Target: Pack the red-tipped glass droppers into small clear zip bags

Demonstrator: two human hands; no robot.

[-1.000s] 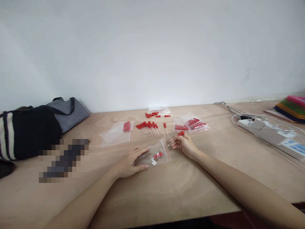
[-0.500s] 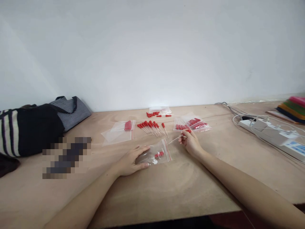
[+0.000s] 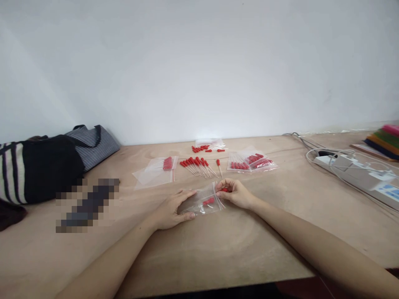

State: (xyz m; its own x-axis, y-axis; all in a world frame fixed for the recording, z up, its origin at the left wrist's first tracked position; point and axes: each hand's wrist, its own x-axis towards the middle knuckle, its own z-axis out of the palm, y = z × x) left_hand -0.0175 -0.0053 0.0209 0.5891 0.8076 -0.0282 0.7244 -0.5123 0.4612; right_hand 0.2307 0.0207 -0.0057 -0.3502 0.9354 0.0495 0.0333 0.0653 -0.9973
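A clear zip-lock bag (image 3: pixel 199 207) lies flat on the table, its red-striped mouth to the right. Inside it are red dropper bulbs (image 3: pixel 208 201). My left hand (image 3: pixel 173 210) rests over the bag's closed end, thumb and fingers spread on the plastic. At the mouth, my right hand (image 3: pixel 235 193) pinches a dropper by its red bulb (image 3: pixel 225 190); the stem points left into the bag and is mostly hidden. Just beyond, a fan of red-bulbed droppers (image 3: pixel 196 162) lies on the table, with a single dropper (image 3: pixel 218 166) on its right.
Filled bags (image 3: pixel 252 162) lie right of the fan; another bag with droppers (image 3: pixel 167 163) lies left. Loose red bulbs (image 3: pixel 200 148) sit near the wall. A power strip with cables (image 3: pixel 352 166) is at right, dark bags (image 3: pixel 50 166) at left, beside a blurred-out object (image 3: pixel 89 205).
My right hand has moved left and nearer to the bag, bringing the dropper's stem into the mouth. The single dropper by the fan has shifted slightly right. My left hand stays put.
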